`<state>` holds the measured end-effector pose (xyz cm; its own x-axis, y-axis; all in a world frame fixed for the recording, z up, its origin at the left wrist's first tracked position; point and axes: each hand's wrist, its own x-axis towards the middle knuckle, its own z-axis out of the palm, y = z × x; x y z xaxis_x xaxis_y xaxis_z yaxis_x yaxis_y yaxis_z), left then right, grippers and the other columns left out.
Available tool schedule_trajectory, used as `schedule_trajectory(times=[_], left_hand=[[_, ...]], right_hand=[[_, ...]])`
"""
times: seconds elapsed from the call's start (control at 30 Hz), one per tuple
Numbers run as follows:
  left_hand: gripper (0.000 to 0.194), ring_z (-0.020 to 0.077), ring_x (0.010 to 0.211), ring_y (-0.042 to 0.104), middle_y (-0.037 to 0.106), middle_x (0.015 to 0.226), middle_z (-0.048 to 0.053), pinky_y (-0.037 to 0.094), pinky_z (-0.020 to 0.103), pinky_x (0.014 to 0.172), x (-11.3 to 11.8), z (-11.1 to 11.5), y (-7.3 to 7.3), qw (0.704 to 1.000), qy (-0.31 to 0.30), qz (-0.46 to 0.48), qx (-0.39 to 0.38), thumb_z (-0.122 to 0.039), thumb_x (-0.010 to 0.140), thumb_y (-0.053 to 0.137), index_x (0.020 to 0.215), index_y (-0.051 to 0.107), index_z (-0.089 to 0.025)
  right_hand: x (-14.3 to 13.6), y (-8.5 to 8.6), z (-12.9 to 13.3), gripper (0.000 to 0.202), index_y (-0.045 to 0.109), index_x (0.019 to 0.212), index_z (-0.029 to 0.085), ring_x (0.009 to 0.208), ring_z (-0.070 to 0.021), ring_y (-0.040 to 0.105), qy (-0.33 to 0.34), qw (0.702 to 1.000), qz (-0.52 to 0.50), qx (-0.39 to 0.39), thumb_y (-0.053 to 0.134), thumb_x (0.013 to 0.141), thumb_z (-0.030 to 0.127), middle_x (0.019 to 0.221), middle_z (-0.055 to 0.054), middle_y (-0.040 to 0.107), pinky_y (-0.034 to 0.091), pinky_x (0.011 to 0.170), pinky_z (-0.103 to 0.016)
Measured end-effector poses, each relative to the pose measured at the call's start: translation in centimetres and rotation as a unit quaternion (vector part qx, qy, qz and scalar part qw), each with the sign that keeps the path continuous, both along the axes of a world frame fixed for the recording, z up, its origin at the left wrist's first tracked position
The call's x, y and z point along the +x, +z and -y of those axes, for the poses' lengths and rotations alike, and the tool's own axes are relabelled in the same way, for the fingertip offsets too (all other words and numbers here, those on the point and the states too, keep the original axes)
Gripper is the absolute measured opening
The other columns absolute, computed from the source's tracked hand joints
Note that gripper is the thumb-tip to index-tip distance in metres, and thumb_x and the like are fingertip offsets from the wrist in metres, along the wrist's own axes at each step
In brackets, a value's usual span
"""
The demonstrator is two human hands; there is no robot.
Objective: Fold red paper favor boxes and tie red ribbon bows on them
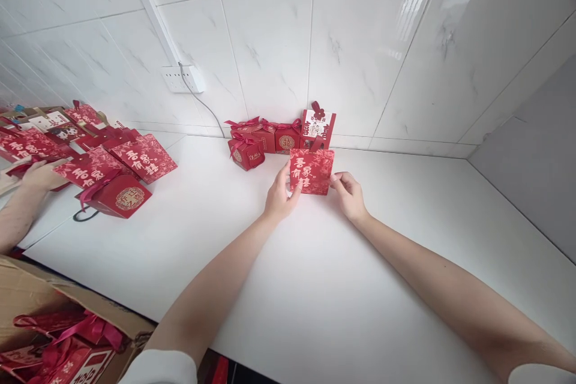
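Red and printed with pale lettering, a bag (312,171) is held face-on at the middle of the white surface (351,300), between a worker's two hands. The left hand (279,199) grips its left edge, thumb across the lower front corner and fingers around the side; the right hand (351,197) pinches the opposite edge between thumb and finger, in a narrow hold. Good handling here likely means light, even pressure from both sides, keeping the panel flat and its edges straight, since thin card could crease under a hard squeeze. Level hands should keep the bag from leaning, and fingertips are best held off the printed front where possible. Just behind it, a white-fronted bag (318,126) stands by the tiled wall (270,42), beside ribboned boxes (246,154); care is needed not to knock them. Farther left, a co-worker's hand (39,174) reaches among more red bags (144,156), near a larger box (128,197), while an open carton (27,288) at lower left holds further red packaging and ribbon.
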<state>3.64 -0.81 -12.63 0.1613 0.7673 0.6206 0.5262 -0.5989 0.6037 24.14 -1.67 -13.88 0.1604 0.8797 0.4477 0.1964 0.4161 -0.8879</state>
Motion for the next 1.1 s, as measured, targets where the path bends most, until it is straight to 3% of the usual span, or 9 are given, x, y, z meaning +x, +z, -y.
schedule_trajectory(times=[0.13,0.3,0.4,0.53,0.7,0.8,0.87,0.97,1.1], left_hand=[[0.063,0.0247,0.121,0.056,0.047,0.143,0.015,0.047,0.041,0.100,0.4,0.6,0.4,0.998,0.016,-0.024,0.051,-0.038,0.090,0.054,0.146,0.029,-0.022],[0.070,0.0300,0.141,0.034,0.033,0.153,0.018,0.036,0.047,0.111,1.2,1.4,1.6,0.987,0.043,-0.031,0.152,-0.043,0.088,0.054,0.148,0.025,-0.021],[0.068,0.0310,0.141,0.035,0.030,0.154,0.017,0.034,0.047,0.111,1.7,2.0,1.9,0.979,0.042,-0.077,0.184,-0.043,0.087,0.055,0.147,0.030,-0.021],[0.056,0.0297,0.140,0.037,0.027,0.158,0.012,0.033,0.046,0.111,2.1,2.5,1.7,0.964,0.009,-0.155,0.216,-0.037,0.091,0.049,0.145,0.037,-0.029],[0.070,0.0311,0.142,0.034,0.027,0.158,0.013,0.035,0.048,0.110,2.5,3.2,1.7,0.969,-0.046,-0.118,0.210,-0.055,0.092,0.037,0.153,0.019,-0.026],[0.071,0.0288,0.140,0.038,0.032,0.156,0.014,0.040,0.044,0.107,2.7,3.5,1.8,0.975,-0.044,-0.096,0.197,-0.049,0.091,0.046,0.153,0.019,-0.024],[0.066,0.0269,0.139,0.042,0.037,0.154,0.014,0.043,0.041,0.105,2.9,3.4,1.6,0.977,-0.029,-0.094,0.190,-0.038,0.092,0.049,0.151,0.022,-0.025],[0.062,0.0256,0.134,0.048,0.042,0.151,0.012,0.047,0.040,0.102,2.9,3.0,1.0,0.975,-0.017,-0.097,0.200,-0.030,0.092,0.049,0.150,0.025,-0.026],[0.061,0.0237,0.126,0.056,0.045,0.149,0.011,0.053,0.038,0.095,2.9,2.5,0.4,0.967,-0.027,-0.106,0.231,-0.027,0.093,0.049,0.149,0.026,-0.028]], right_hand=[[0.0,1.1,1.4,0.048,0.050,0.060,0.022,0.071,-0.0193,0.055,-0.016,0.999,0.023,0.038,0.043,0.094,0.055,0.068,-0.003,0.055,0.047,0.074,-0.036],[0.1,4.5,1.6,0.028,0.052,0.088,0.023,0.094,-0.0220,0.055,-0.131,0.981,0.037,0.136,0.049,0.092,0.051,0.095,-0.006,0.056,0.045,0.086,-0.038],[0.1,6.0,1.3,0.042,0.050,0.115,0.025,0.106,-0.0250,0.058,-0.066,0.987,0.107,0.104,0.064,0.083,0.048,0.121,-0.009,0.057,0.047,0.088,-0.039],[-0.1,7.1,2.2,0.030,0.057,0.111,0.027,0.079,-0.0222,0.065,0.008,0.975,0.223,0.000,0.057,0.087,0.045,0.101,-0.005,0.069,0.049,0.069,-0.035],[-0.5,8.9,4.3,0.032,0.062,0.106,0.027,0.073,-0.0184,0.065,0.093,0.972,0.214,0.017,0.040,0.098,0.048,0.096,-0.003,0.070,0.050,0.068,-0.033],[-0.4,9.6,4.6,0.039,0.069,0.092,0.024,0.101,-0.0235,0.061,0.084,0.973,0.200,0.082,0.039,0.099,0.048,0.105,-0.007,0.066,0.049,0.089,-0.040],[-0.4,9.5,4.2,0.037,0.072,0.093,0.026,0.126,-0.0280,0.047,0.074,0.968,0.208,0.119,0.042,0.098,0.047,0.119,-0.008,0.061,0.039,0.105,-0.047],[-0.3,8.9,3.5,0.038,0.070,0.113,0.032,0.144,-0.0276,0.026,0.127,0.964,0.211,0.100,0.038,0.099,0.047,0.137,-0.004,0.054,0.029,0.114,-0.052],[0.1,8.0,2.7,0.042,0.057,0.133,0.038,0.148,-0.0273,0.019,0.158,0.962,0.218,0.042,0.035,0.099,0.051,0.157,0.001,0.031,0.021,0.118,-0.055]])
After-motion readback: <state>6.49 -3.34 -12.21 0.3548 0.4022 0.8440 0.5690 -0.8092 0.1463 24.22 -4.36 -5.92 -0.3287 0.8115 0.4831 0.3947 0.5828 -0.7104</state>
